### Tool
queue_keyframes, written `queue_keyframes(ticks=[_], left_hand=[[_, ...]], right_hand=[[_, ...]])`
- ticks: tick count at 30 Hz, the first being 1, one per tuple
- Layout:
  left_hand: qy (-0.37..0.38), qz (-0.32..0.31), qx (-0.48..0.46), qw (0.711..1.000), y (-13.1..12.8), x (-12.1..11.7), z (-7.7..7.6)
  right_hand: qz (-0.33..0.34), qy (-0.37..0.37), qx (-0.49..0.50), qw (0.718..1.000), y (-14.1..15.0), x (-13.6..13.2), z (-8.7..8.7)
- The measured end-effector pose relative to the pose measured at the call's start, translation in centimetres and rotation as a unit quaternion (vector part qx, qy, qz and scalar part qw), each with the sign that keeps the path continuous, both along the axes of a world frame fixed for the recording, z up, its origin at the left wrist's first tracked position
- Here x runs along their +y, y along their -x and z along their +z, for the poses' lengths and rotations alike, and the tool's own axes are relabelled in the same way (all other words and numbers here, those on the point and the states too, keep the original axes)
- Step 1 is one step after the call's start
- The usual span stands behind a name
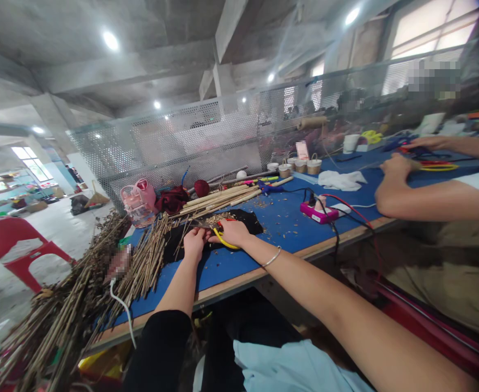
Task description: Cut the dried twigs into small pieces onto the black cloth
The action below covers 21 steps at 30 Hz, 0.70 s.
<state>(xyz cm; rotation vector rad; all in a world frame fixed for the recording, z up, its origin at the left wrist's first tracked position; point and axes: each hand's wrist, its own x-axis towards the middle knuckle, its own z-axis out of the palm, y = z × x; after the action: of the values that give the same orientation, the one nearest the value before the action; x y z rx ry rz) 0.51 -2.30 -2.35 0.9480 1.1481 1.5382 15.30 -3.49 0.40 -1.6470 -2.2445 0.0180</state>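
My right hand (234, 233) is closed around a pair of shears with yellow handles (225, 240); their dark blades point left, towards my other hand. Close beside the blades, my left hand (195, 243) has its fingers pinched together. Whatever is between those fingers is too small to make out. Both hands are over a black cloth (250, 219), where a small heap of short cut stem pieces (218, 218) lies. Left of the cloth spreads a bundle of dry stalks (147, 267), their dark bushy ends hanging past the table edge.
Pale sticks (218, 198), a pink bag (139, 201) and a dark red ball (201, 188) lie along the back of the blue table (280, 234). A purple power strip (319, 213) with cords is to the right. Beyond it, a co-worker's arms (411, 188) reach over the table.
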Motion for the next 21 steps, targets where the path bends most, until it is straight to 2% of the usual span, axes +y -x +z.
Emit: queue_keyframes(ticks=[11, 21], left_hand=[[0.001, -0.001, 0.016, 1.0, -0.07, -0.43, 0.29], [0.0, 0.039, 0.013, 0.999, -0.14, -0.46, 0.46]], right_hand=[[-0.004, 0.023, 0.002, 1.0, -0.26, 0.16, 0.27], [-0.013, 0.012, -0.006, 1.0, -0.19, 0.15, 0.04]])
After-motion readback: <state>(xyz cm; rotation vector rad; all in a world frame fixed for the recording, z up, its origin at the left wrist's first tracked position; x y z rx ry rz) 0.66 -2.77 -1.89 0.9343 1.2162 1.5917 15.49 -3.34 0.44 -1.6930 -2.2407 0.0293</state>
